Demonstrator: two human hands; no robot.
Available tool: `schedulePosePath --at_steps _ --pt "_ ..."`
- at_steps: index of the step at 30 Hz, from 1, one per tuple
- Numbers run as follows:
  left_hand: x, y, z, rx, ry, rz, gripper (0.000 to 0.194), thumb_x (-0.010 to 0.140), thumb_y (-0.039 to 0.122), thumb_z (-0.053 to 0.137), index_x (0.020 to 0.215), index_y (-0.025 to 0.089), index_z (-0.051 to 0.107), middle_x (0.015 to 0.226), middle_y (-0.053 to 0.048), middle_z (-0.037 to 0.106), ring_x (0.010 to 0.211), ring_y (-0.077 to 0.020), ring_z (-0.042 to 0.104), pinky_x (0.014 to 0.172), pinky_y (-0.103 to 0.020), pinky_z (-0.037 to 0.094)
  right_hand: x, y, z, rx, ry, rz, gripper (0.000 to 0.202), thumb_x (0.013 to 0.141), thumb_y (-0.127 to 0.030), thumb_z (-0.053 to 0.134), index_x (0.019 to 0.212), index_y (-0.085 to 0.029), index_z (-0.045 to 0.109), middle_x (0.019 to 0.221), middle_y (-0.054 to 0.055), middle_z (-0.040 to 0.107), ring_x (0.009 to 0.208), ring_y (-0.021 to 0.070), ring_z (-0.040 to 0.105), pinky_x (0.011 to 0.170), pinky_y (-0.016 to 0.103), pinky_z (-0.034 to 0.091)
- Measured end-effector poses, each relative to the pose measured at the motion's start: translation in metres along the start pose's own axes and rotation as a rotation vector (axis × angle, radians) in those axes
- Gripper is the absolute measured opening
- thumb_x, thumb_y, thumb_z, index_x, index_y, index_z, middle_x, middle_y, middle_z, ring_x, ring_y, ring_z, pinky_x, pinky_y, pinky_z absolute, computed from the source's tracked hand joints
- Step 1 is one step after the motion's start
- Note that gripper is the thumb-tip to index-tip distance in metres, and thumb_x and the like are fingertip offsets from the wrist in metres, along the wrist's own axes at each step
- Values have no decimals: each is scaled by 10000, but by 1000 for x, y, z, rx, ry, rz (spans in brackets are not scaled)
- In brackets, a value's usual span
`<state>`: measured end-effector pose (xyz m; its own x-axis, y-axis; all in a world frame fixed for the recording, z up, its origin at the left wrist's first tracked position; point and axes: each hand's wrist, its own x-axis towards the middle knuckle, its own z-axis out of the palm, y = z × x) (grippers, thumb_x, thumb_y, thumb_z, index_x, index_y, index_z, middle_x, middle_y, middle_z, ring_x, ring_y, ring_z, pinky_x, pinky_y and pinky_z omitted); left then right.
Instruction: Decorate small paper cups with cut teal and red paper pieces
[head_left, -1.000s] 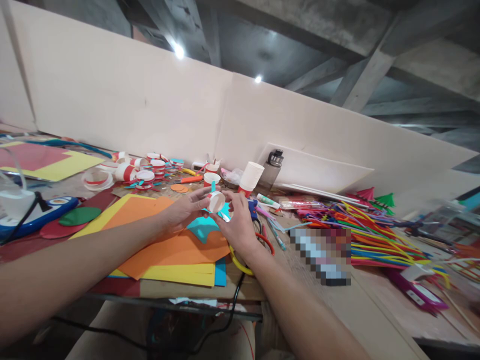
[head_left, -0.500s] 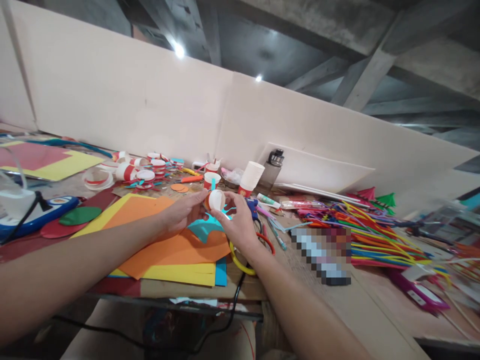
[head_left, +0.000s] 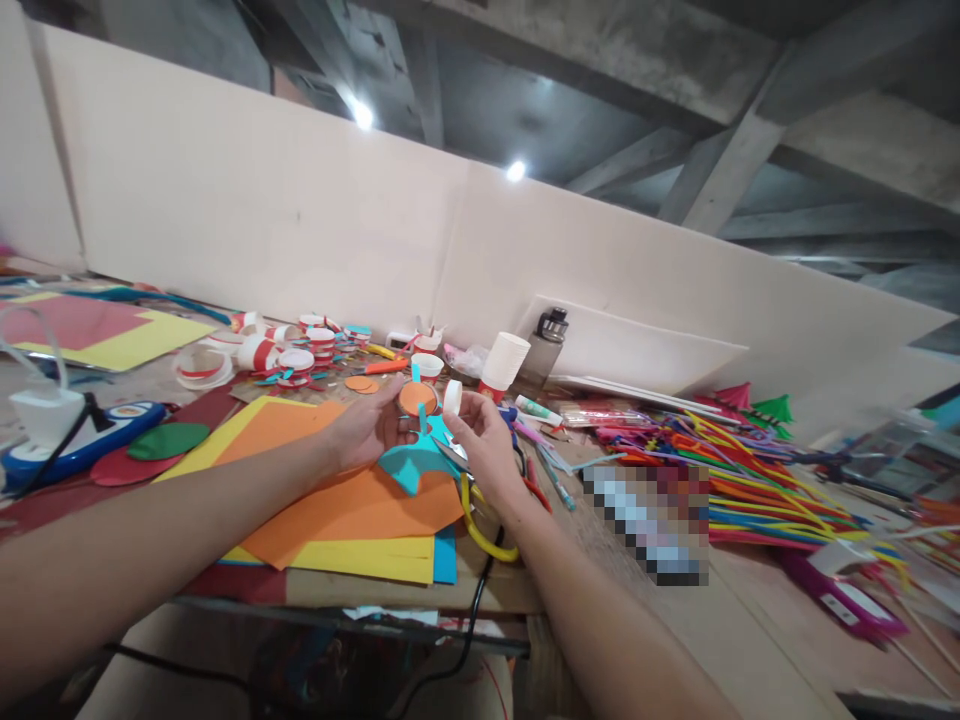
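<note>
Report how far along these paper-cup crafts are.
Several red-and-white cup pieces with blue tabs, at the back left, look done. In hand: the left hand holds an orange-faced piece; the right hand holds a small white piece. Apparently left: the stacked paper cups and loose orange discs.

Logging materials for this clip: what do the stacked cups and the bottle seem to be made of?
Stacked cups: probably matte paper, from the dull white sides showing no shine.
Bottle: smooth, tinted plastic or glass, since its body looks see-through; I can't tell which.
</note>
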<state>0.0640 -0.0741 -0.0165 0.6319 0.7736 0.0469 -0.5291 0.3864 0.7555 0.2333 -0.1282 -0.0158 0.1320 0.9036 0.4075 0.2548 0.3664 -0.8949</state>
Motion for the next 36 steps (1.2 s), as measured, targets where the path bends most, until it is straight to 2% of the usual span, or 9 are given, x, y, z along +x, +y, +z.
schedulePosePath --at_steps 4,8,12,16,21,26,30,33,36 --pt "1 4 -3 -15 71 66 362 929 449 449 983 142 633 844 -98 721 644 -161 661 594 -278 536 1 4 -2 -147 26 48 435 735 -447 670 1069 -189 564 998 45 638 765 144 560 646 280 472" --pt "1 9 -6 -28 143 135 362 922 471 448 958 161 632 791 -72 713 591 -149 644 557 -271 534 -1 6 -3 -387 -9 53 404 719 -390 686 1048 -174 593 915 42 624 716 148 555 646 302 466" --pt "-1 10 -2 -32 154 161 345 923 457 451 893 159 622 740 -57 695 566 -145 625 555 -273 533 -7 5 0 -553 -123 -79 373 707 -313 710 1040 -182 605 976 57 610 759 157 554 661 303 457" --pt "-4 7 4 -6 111 159 315 911 439 485 860 156 614 711 -53 683 537 -143 603 522 -260 510 -13 0 5 -640 -273 -119 372 700 -292 743 1032 -189 612 940 39 606 786 159 546 687 297 436" --pt "-3 5 2 34 114 150 337 906 455 492 871 145 620 732 -58 688 572 -142 618 532 -249 503 -17 -5 6 -675 -352 -149 311 713 -285 744 978 -185 617 925 34 613 799 160 548 683 281 419" --pt "-2 8 2 82 232 181 363 897 486 495 857 145 615 693 -47 687 518 -128 603 487 -234 480 -19 -2 4 -768 -319 -185 317 709 -359 749 941 -182 624 965 64 604 887 197 557 769 321 438" --pt "-3 11 4 62 286 214 341 909 452 492 873 138 619 713 -59 700 573 -144 643 483 -227 478 -22 1 4 -826 -362 -200 395 696 -455 757 951 -178 639 982 97 602 962 248 556 813 377 454" --pt "-3 10 5 62 253 212 358 906 460 495 879 128 628 734 -70 704 588 -146 646 487 -226 479 -23 1 5 -773 -376 -171 467 714 -484 740 1041 -169 627 1048 120 600 1016 266 551 839 403 459" --pt "-4 7 7 72 163 170 347 901 461 501 873 141 630 735 -62 699 576 -142 630 504 -235 490 -19 0 4 -654 -295 -141 397 802 -423 667 1101 -171 599 1087 115 590 987 230 564 826 380 469"
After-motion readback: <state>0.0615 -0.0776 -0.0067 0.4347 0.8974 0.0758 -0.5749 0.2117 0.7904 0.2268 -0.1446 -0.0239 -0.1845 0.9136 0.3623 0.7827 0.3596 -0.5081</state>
